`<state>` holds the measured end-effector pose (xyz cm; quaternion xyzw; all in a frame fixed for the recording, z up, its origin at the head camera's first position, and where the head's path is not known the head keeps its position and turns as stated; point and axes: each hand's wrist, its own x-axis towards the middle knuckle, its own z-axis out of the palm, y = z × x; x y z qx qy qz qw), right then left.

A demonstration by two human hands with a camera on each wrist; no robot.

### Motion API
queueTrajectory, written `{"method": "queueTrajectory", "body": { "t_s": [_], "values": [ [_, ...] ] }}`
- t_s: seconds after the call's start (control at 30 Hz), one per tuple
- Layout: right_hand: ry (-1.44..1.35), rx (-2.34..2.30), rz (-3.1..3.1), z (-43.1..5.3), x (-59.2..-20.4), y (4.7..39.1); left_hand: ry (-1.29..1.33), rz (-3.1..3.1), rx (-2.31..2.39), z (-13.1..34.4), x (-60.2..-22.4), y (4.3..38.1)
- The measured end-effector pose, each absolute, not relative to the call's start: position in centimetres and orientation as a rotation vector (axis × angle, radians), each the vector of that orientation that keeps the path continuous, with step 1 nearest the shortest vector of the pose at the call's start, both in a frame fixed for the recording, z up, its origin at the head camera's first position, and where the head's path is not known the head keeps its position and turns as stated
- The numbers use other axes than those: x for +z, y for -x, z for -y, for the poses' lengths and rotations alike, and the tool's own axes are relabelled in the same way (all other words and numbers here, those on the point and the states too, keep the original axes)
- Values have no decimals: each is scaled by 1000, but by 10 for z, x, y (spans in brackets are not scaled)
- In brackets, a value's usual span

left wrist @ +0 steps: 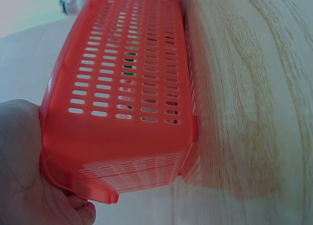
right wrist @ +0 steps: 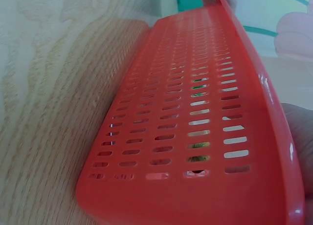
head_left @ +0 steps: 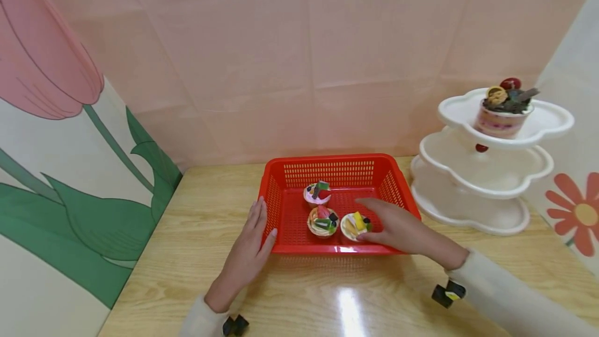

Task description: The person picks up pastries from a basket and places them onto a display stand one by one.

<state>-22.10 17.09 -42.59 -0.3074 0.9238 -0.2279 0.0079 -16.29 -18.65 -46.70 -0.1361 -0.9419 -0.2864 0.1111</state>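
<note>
A red plastic basket with slotted walls stands on the wooden table, holding three toy cupcakes. At the back is one with pink cream. In front of it lies one with a strawberry slice and dark berries, and to the right one with yellow fruit pieces. My left hand rests at the basket's left front corner, fingers extended along the rim. My right hand reaches over the front right rim, thumb overlapping the edge of the yellow-topped cupcake and fingers spread apart above it.
To the right stands a white three-tier stand with scalloped plates. On its top plate sits a dessert cup with chocolate and a cherry; a small red ball shows beneath that plate. A pink cloth hangs behind the table.
</note>
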Motion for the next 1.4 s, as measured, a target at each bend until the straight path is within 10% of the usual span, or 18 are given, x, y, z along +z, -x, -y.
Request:
{"method": "queueTrajectory", "body": {
  "t_s": [1.4],
  "values": [
    [1022, -622, -2711, -165, -437, 245, 401, 2764, -829, 186, -466, 163]
  ]
}}
